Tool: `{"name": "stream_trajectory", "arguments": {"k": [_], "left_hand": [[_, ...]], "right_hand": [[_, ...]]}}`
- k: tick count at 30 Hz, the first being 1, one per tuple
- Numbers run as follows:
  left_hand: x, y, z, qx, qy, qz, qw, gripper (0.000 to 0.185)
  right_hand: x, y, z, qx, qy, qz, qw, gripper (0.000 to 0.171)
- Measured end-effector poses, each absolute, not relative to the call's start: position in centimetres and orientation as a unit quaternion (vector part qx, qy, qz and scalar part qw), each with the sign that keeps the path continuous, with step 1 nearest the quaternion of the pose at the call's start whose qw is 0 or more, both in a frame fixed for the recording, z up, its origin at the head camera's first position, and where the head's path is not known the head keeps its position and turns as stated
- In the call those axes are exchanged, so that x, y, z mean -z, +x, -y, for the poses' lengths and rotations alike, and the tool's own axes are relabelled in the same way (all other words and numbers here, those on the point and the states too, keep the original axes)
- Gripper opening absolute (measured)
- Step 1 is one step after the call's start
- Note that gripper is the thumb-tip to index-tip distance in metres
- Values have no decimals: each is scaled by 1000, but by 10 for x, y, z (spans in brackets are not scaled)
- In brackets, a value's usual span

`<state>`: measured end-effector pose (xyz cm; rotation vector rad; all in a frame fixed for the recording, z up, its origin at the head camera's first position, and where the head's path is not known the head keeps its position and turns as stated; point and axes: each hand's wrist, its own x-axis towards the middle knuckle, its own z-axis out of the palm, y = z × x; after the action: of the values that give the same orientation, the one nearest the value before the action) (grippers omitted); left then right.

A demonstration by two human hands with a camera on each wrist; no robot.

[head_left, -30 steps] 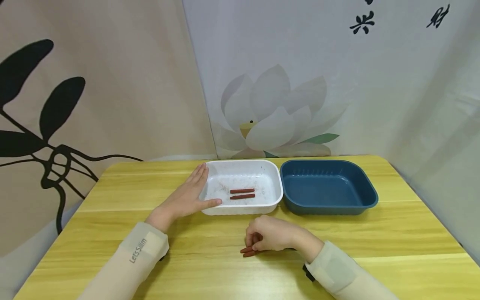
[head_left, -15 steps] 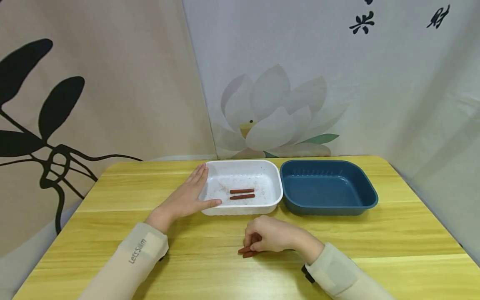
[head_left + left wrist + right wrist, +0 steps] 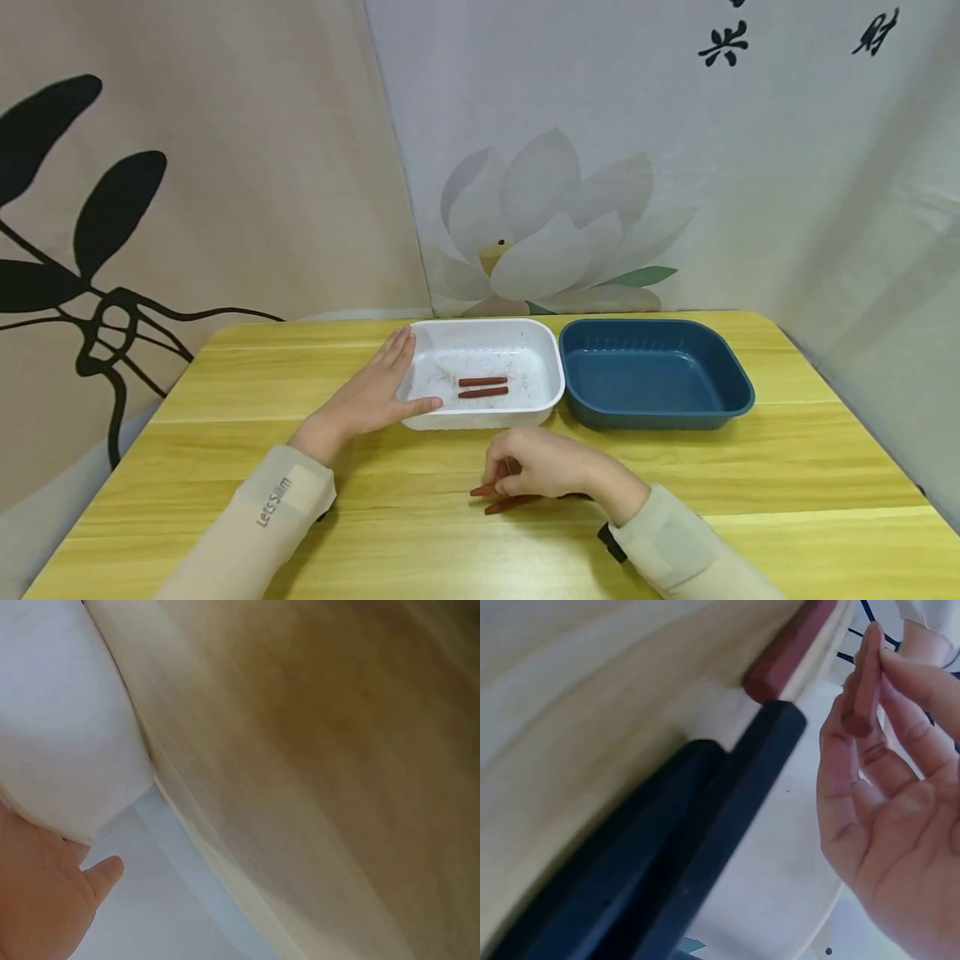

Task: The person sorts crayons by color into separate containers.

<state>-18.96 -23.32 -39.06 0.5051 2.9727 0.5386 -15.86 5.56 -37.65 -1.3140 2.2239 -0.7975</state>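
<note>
My right hand [image 3: 543,461] pinches a reddish-brown crayon [image 3: 864,686] between thumb and fingers, just above the table in front of the white bin. A second reddish-brown crayon [image 3: 504,504] lies on the wood under that hand. Close by, two black crayons [image 3: 727,817] lie side by side in the right wrist view; the hand mostly hides them from the head camera. Straight fingers of my left hand [image 3: 367,398] rest along the left rim of the white bin [image 3: 487,420], its thumb over the front corner. Inside the bin are two more reddish-brown crayons [image 3: 483,392].
A dark blue bin [image 3: 660,421] stands against the right side of the white one, near the back edge of the wooden table [image 3: 810,467]. Behind the table hangs a printed curtain [image 3: 570,100]. Reddish specks dot the white bin's floor.
My right hand has lifted one reddish-brown crayon slightly, parting it from the other, which stays on the table. The left hand keeps its place on the white bin.
</note>
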Motion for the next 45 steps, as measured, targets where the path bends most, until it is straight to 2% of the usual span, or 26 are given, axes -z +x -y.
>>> {"name": "stream_trajectory", "arguments": {"k": [15, 22, 30, 45], "left_hand": [[393, -188, 236, -181, 157, -970, 36, 115], [392, -187, 234, -182, 157, -970, 40, 115], [390, -189, 233, -182, 158, -970, 40, 115], [388, -191, 231, -171, 163, -971, 43, 114]], "right_hand": [[364, -169, -51, 312, -489, -796, 172, 11], [355, -175, -54, 336, -454, -805, 181, 12], [347, -187, -61, 363, -447, -804, 150, 12], [349, -213, -58, 378, -434, -806, 138, 11]]}}
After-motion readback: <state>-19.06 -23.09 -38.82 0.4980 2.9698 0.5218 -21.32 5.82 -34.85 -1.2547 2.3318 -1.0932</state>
